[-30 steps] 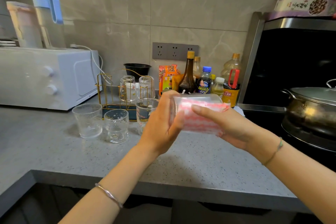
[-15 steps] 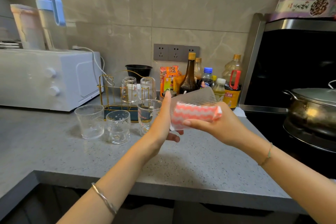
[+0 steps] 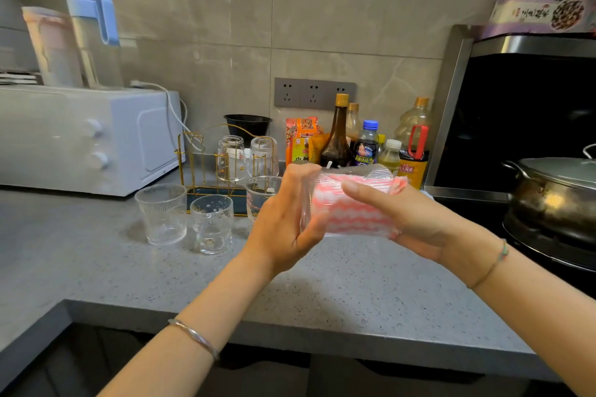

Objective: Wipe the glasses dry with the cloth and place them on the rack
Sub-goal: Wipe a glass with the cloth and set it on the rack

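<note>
The glass (image 3: 309, 203) is held on its side above the counter (image 3: 322, 293), long axis left–right: base gripped in the curled fingers of the left hand (image 3: 283, 222), mouth end, pointing right, clasped by the right hand (image 3: 429, 222), one digit laid along the top. The cloth (image 3: 354, 213) is seen stuffed inside, a corner showing at the mouth. The rack (image 3: 193, 151) lies to the left and beyond, nearer the left hand — so the glass is judged due to be turned mouth-down and carried that way
</note>
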A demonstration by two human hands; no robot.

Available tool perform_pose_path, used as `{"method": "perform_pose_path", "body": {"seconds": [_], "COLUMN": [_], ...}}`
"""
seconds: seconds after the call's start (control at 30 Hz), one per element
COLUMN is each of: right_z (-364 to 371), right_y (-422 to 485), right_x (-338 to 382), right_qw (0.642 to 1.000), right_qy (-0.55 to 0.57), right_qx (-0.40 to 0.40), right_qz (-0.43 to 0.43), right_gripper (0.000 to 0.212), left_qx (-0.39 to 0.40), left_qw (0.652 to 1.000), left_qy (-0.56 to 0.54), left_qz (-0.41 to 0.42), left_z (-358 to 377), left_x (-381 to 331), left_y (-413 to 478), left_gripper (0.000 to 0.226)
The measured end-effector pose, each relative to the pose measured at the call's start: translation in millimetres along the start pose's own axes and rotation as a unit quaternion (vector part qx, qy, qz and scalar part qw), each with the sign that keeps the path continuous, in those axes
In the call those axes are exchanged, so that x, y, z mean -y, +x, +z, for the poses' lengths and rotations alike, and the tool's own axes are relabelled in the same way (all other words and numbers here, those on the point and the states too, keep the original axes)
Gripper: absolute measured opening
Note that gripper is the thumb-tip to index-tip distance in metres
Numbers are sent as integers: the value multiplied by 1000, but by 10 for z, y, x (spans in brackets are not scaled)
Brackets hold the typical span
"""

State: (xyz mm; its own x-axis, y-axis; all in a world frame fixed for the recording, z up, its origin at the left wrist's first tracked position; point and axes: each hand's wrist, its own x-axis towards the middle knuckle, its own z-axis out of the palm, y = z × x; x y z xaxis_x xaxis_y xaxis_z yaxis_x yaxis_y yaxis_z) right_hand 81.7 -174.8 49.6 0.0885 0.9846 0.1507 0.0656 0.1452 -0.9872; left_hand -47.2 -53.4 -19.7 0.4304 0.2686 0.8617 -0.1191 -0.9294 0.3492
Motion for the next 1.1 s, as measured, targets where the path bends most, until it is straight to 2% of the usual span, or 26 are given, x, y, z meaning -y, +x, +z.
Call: {"method": "perform_pose_path", "body": {"seconds": [0.1,0.2,0.23,0.33,0.37,0.4,0.47,0.6,0.7,0.8,0.87,0.9,0.97,1.03,1.1], "right_z": [-13,-26,-26,0,14,17,33,54,23,-28,-74,-101,-151,-196,-223], "right_y": [35,63,64,47,44,51,64,61,42,40,70,90,126,139,129], "right_x": [24,4,-2,-32,-50,-76,-106,-82,-10,76,129,149,174,184,183], "right_qw": [999,991,982,948,944,944,954,981,997,997,996,996,995,994,992], "right_qy": [-29,-114,-165,-289,-300,-299,-274,-189,-67,-3,-19,-25,-34,-58,-93], "right_qx": [-25,-45,-50,-40,-35,-33,-29,-21,-20,4,8,0,-13,-16,-8], "right_qz": [-19,-59,-78,-126,-133,-135,-117,-33,14,73,87,89,92,90,80], "right_gripper": [31,22,16,13,15,17,21,27,29,39,36,34,36,38,34], "left_qx": [2,13,21,31,21,10,-18,-83,-62,-14,16,31,55,70,130], "left_qw": [999,983,965,872,851,846,873,942,990,999,999,999,985,927,855], "left_qy": [-24,-94,-146,-281,-298,-292,-245,-195,-68,21,20,-2,-108,-251,-330], "left_qz": [-38,-159,-219,-400,-431,-445,-421,-262,-105,24,36,5,-124,-271,-379], "left_z": [32,93,105,100,100,102,115,146,96,50,59,68,80,53,-31], "left_x": [3,-79,-120,-202,-207,-210,-215,-167,-63,54,72,45,-78,-151,-138], "left_y": [8,20,41,128,143,152,139,24,-44,-61,-55,-47,-2,93,213], "left_gripper": [64,73,78,89,85,81,73,44,51,62,63,65,68,67,65]}}
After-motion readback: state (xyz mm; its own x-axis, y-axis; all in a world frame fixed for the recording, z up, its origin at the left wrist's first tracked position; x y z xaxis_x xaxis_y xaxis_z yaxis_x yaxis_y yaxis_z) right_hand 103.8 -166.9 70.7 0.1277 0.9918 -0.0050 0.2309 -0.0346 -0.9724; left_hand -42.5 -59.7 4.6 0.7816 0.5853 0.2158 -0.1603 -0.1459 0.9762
